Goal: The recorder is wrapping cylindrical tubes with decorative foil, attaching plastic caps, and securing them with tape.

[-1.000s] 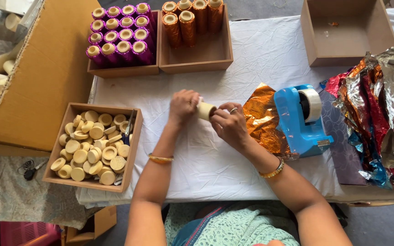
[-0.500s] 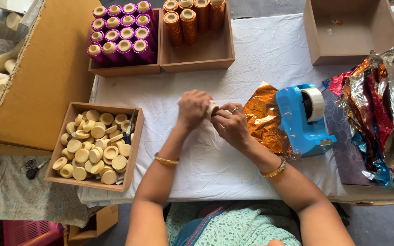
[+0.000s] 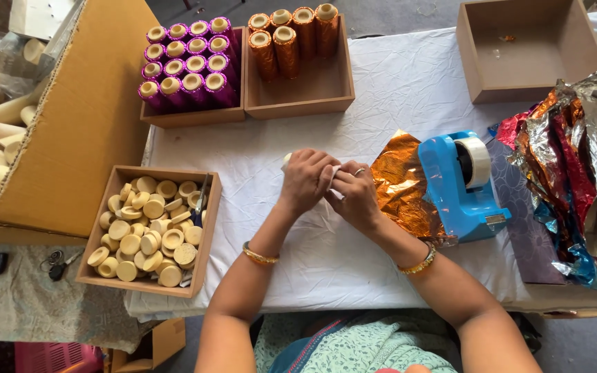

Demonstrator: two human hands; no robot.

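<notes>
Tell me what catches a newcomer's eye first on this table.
The shiny purple foil-wrapped cylinders in a wooden tray at the far edge, beside the orange foil-wrapped cylinders. At centre, the left hand and right hand clasp a small cream cylinder, next to a bright blue tape dispenser.

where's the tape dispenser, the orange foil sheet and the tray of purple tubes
tape dispenser (image 3: 459,197), head view, on its blue body
orange foil sheet (image 3: 399,183), head view, middle of the crinkled sheet
tray of purple tubes (image 3: 191,116), head view, on its front wall
</notes>
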